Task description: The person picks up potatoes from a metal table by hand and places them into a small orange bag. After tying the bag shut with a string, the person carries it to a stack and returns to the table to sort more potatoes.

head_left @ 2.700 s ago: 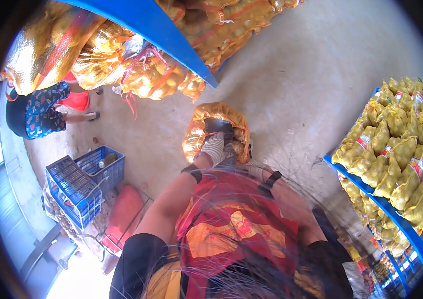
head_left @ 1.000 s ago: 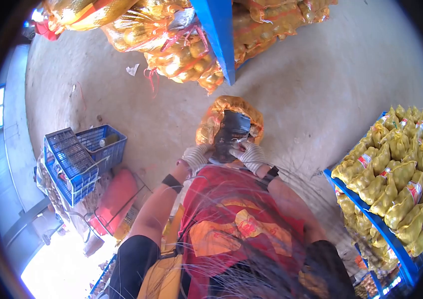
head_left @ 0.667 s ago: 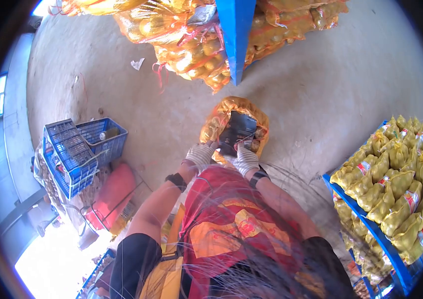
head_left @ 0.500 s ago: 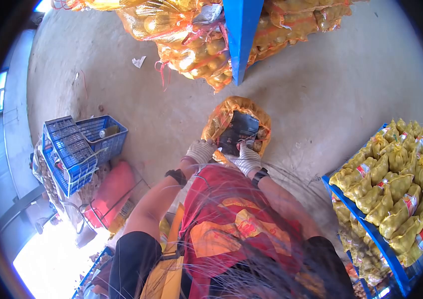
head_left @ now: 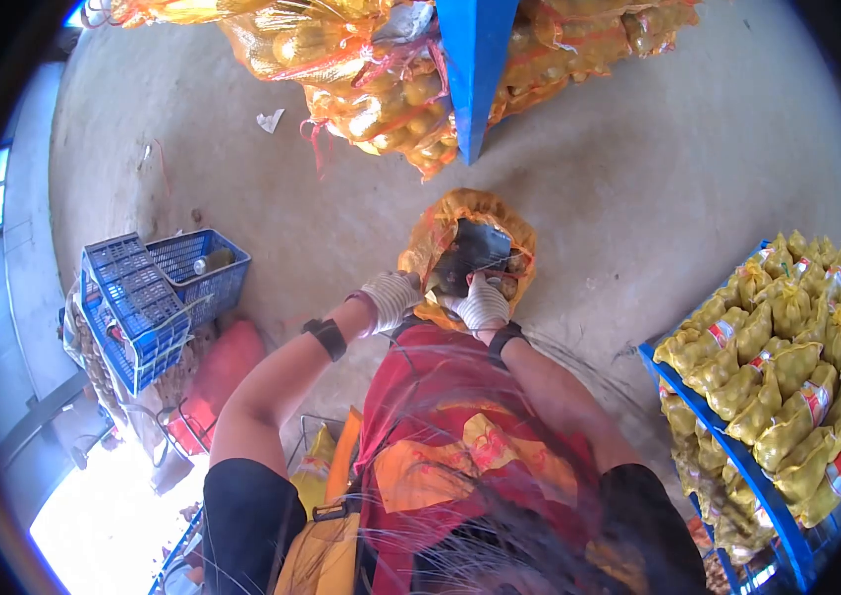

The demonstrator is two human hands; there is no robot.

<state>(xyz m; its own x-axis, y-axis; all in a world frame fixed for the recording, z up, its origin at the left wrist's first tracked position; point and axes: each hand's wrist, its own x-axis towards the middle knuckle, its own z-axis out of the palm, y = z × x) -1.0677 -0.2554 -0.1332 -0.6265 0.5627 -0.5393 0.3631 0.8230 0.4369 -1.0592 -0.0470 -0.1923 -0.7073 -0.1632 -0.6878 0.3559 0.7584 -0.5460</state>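
Observation:
An orange mesh bag [head_left: 430, 234] stands open on the floor in front of me, with round, potato-like produce [head_left: 507, 286] showing inside. A dark printed sheet [head_left: 485, 241] lies in its mouth. My left hand [head_left: 391, 299], in a striped work glove, is closed on the bag's near left rim. My right hand [head_left: 483, 301], gloved alike, is closed at the near edge of the dark sheet inside the opening; its fingertips are partly hidden. The bag's near side bunches against my red apron [head_left: 420, 372].
Full orange mesh sacks [head_left: 371, 104] are stacked ahead, beside a blue post [head_left: 475, 79]. Blue plastic crates [head_left: 210, 278] stand at the left near a red object [head_left: 227, 367]. At the right, a blue rack [head_left: 718, 436] carries many small yellow net bags [head_left: 787, 367].
My left hand has shifted slightly left, its elbow swinging outward. My right hand has moved a little left and up at the sheet's near edge, and the sheet now looks more tilted or bent.

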